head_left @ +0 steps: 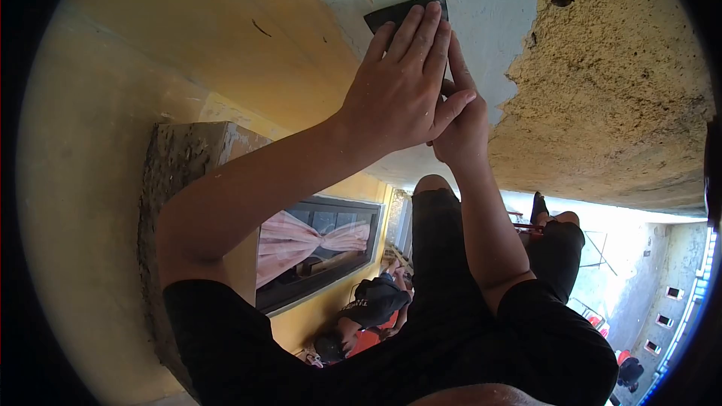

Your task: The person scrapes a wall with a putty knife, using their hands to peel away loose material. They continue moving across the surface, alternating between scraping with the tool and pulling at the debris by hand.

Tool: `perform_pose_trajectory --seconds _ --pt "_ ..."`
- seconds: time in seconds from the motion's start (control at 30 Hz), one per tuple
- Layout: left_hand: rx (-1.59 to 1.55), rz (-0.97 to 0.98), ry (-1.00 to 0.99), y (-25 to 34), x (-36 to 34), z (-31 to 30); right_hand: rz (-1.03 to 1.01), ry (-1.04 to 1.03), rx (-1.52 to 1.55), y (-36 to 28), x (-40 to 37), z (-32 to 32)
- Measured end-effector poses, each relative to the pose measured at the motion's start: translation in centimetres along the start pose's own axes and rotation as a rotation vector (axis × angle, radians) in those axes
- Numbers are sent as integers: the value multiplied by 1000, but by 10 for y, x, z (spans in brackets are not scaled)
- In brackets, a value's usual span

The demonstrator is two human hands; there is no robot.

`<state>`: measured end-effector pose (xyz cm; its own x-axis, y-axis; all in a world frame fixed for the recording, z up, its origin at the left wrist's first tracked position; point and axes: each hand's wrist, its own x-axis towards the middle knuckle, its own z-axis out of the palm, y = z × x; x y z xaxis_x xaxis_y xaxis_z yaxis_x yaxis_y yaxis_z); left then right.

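A dark, flat-bladed putty knife (391, 15) lies against the wall, its blade on a pale grey smoothed patch (492, 30). My left hand (406, 79) is laid over it, fingers stretched flat toward the blade and thumb out to the right. Partly under it, my right hand (460, 124) is closed around what seems to be the knife's handle, with the index finger extended along it. The handle itself is hidden by my hands.
Rough, yellowish wall (602, 68) borders the patch on the right, painted yellow wall (256, 53) on the left. A chipped ledge (188, 143) stands near my left arm. Beyond are a window with a pink curtain (308, 240) and a person in dark clothes (372, 304).
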<state>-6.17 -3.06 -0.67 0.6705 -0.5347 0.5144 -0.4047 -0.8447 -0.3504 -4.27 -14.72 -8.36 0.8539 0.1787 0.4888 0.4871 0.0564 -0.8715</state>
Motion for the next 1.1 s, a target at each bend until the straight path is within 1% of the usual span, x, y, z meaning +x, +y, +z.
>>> perform_pose_trajectory --seconds 0.1,0.27,0.4,0.47,0.57,0.6,0.63,0.67,0.7,0.73,0.77,0.8,0.83,0.9,0.97,1.0,1.03,1.07,1.1 --pt "-5 0 2 -1 1 -2 -34 23 46 0 2 2" --pt "-22 3 11 -2 1 -2 38 0 10 -5 3 -2" --pt "-22 11 13 -2 0 -2 22 10 -18 -6 3 -3" --pt "-20 14 13 -3 1 -3 109 -10 41 -14 1 -5" --pt "-57 31 21 -5 3 -6 115 -20 32 -8 -3 -15" --pt "-132 62 19 -7 4 -4 112 -18 33 -3 -7 -20" --pt "-207 92 20 -9 5 -3 126 9 45 5 -12 -27" --pt "-207 94 25 -11 5 -2 142 37 53 12 -15 -36" --pt "-268 88 -45 -13 4 0 139 37 46 19 -16 -48" --pt "-331 80 -116 -14 2 2 90 18 -105 26 -18 -61" --pt "-339 77 -112 -16 -1 5 43 -3 -257 31 -19 -74" --pt "-332 50 -288 -19 -2 9 2 5 -326 32 -17 -84" --pt "-325 25 -464 -22 -3 11 7 3 -338 30 -14 -93" --pt "-177 7 -831 -28 -5 11 -10 -58 -469 24 -12 -111" --pt "-103 -58 -1067 -36 -12 14 -20 -57 -481 19 -15 -118" --pt "-107 -62 -1054 -40 -13 13 15 -78 -460 13 -17 -120" --pt "-108 -106 -1145 -43 -11 10 48 -99 -440 7 -18 -123" --pt "-109 -152 -1236 -46 -9 6 36 -103 -450 3 -20 -126" --pt "-113 -160 -1222 -50 -10 9 99 -120 -452 0 -22 -129"
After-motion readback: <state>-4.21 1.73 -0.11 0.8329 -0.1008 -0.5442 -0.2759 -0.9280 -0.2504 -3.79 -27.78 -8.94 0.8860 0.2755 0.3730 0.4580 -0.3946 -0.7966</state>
